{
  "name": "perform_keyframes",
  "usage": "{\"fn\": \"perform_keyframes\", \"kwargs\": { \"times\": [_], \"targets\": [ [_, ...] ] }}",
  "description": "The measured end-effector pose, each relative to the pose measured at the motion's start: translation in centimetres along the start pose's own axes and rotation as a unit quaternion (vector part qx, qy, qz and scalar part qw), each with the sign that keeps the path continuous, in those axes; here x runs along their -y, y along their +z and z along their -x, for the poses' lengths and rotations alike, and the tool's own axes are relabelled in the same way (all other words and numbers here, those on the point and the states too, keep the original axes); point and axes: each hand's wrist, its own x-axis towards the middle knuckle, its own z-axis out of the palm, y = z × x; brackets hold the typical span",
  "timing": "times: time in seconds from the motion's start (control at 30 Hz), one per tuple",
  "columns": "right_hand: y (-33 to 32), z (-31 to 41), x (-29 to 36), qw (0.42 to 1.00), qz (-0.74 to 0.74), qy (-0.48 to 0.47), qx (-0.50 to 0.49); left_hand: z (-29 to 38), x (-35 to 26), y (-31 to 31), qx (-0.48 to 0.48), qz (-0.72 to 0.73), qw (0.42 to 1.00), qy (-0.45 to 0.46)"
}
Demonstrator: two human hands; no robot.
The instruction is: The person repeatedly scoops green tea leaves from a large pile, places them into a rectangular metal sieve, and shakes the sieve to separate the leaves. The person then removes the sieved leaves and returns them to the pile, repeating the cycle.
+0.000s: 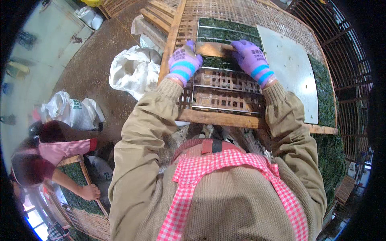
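Observation:
My left hand (pixel 184 62), in a purple knit glove with blue bands, grips the left end of a short wooden board (pixel 213 49). On the board's right end is my right hand (pixel 249 59), gloved alike. Beneath the board lies a thin metal frame (pixel 227 88) with crossbars, resting on a woven bamboo tray (pixel 217 79) with a wooden rim. Dark green chopped leaves or seaweed (pixel 223 30) fill the frame's far sections; in its two nearest sections the weave shows bare. A pale flat sheet (pixel 291 75) lies right of the frame, touching or close to it.
More green material (pixel 322 90) covers the tray's right edge. White sacks (pixel 132 69) stand on the floor to the left. At lower left a person (pixel 64 150) holds another wooden-rimmed tray (pixel 86 168). Slatted racks (pixel 349 60) rise at the right.

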Motion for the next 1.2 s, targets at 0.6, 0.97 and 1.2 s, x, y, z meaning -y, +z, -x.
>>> {"fn": "perform_keyframes", "kwargs": {
  "times": [0.6, 0.97, 1.2],
  "targets": [
    [-0.8, 2.3, -0.4, 0.977, -0.193, 0.03, 0.082, 2.4, -1.8, -3.2, -0.067, 0.155, 0.963, 0.211],
    [-6.9, 18.0, -2.7, 0.862, -0.369, 0.327, -0.114, 1.3, -13.1, 4.0, 0.098, -0.133, 0.933, 0.32],
    [-7.9, 30.5, -3.3, 0.83, -0.339, 0.406, -0.177, -0.5, -11.4, 5.6, 0.053, -0.091, 0.928, 0.356]
  ]
}}
